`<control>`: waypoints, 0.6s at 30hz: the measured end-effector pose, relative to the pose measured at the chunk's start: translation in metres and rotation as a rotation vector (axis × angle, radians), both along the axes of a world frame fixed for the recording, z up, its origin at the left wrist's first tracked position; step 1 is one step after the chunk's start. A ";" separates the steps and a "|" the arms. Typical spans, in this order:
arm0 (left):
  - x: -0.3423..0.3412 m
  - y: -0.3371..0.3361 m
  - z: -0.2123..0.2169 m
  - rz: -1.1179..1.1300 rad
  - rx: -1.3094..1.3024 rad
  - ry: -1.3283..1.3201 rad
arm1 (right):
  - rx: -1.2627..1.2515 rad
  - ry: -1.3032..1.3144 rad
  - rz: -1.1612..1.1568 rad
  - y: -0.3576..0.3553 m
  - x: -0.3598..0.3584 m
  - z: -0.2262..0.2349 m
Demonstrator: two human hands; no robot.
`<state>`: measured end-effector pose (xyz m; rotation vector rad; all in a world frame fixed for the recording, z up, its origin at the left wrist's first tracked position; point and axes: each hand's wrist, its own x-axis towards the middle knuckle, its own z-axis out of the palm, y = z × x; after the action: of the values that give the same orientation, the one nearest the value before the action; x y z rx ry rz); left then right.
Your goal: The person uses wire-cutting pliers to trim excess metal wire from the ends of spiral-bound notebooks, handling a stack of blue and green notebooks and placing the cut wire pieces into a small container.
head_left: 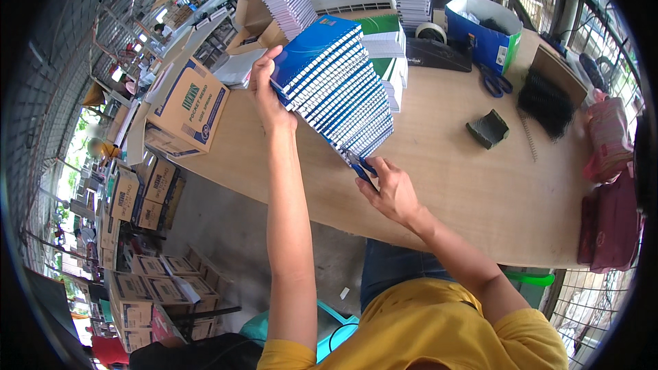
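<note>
My left hand (269, 92) is closed round the far left end of a tall stack of blue spiral notebooks (343, 82), tilted above the table with the bound edges facing me. At the stack's lower corner, my right hand (394, 193) grips blue-handled pliers (363, 168). Their jaws touch the spiral binding there, and the tips are too small to make out. Just behind the stack lie green-covered notebooks (379, 25), partly hidden by it.
The wooden table (439, 164) holds a black tape dispenser (439, 55), blue scissors (495, 81), a small dark block (488, 129), black spiral coils (546, 103) and a blue-white box (483, 31). A cardboard carton (188, 106) stands left; dark red bags (610, 223) lie right.
</note>
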<state>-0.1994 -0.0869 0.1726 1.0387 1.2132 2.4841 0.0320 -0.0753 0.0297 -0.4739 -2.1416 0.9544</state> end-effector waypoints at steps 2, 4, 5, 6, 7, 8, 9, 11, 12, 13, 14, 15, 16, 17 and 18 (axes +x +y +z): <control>0.001 -0.001 0.000 -0.002 -0.004 0.000 | -0.592 -0.076 0.175 0.010 0.001 0.009; 0.002 -0.002 0.001 -0.009 -0.006 -0.004 | -1.247 -0.004 0.391 0.021 0.001 0.012; 0.003 -0.002 0.001 -0.007 -0.008 0.000 | -1.344 0.016 0.416 0.023 0.002 0.012; 0.003 -0.001 0.003 -0.005 -0.009 0.003 | -1.442 0.038 0.440 0.025 0.003 0.012; 0.003 -0.002 0.003 -0.001 -0.011 0.008 | -1.539 0.060 0.467 0.025 0.003 0.013; 0.003 -0.002 0.003 0.012 -0.029 0.017 | -1.301 -0.010 0.374 0.020 0.002 0.013; 0.004 -0.002 0.003 0.010 -0.013 0.005 | -0.941 -0.024 0.251 0.012 0.003 0.014; 0.008 -0.002 0.005 0.002 0.014 -0.021 | -0.224 -0.048 0.006 -0.005 0.009 0.014; 0.009 -0.002 0.005 0.000 0.011 -0.019 | -0.114 -0.045 -0.035 -0.007 0.009 0.005; 0.008 -0.002 0.006 0.000 0.010 -0.017 | -0.050 -0.050 -0.048 -0.009 0.009 0.005; 0.008 -0.003 0.005 0.001 0.010 -0.014 | 0.013 -0.054 -0.061 -0.010 0.009 0.005; 0.008 -0.004 0.005 -0.004 0.012 -0.017 | 0.076 -0.059 -0.073 -0.012 0.008 0.005; 0.008 -0.003 0.006 -0.013 0.015 -0.020 | 0.078 -0.074 -0.083 -0.013 0.007 0.005; 0.008 -0.002 0.006 -0.022 0.018 -0.023 | 0.080 -0.089 -0.093 -0.013 0.005 0.004; 0.009 -0.002 0.006 -0.016 0.011 -0.023 | 0.082 -0.105 -0.102 -0.013 0.003 0.003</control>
<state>-0.1903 -0.0890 0.1786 1.0151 1.1811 2.4870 0.0352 -0.0878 0.0326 -0.5978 -2.2175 0.7980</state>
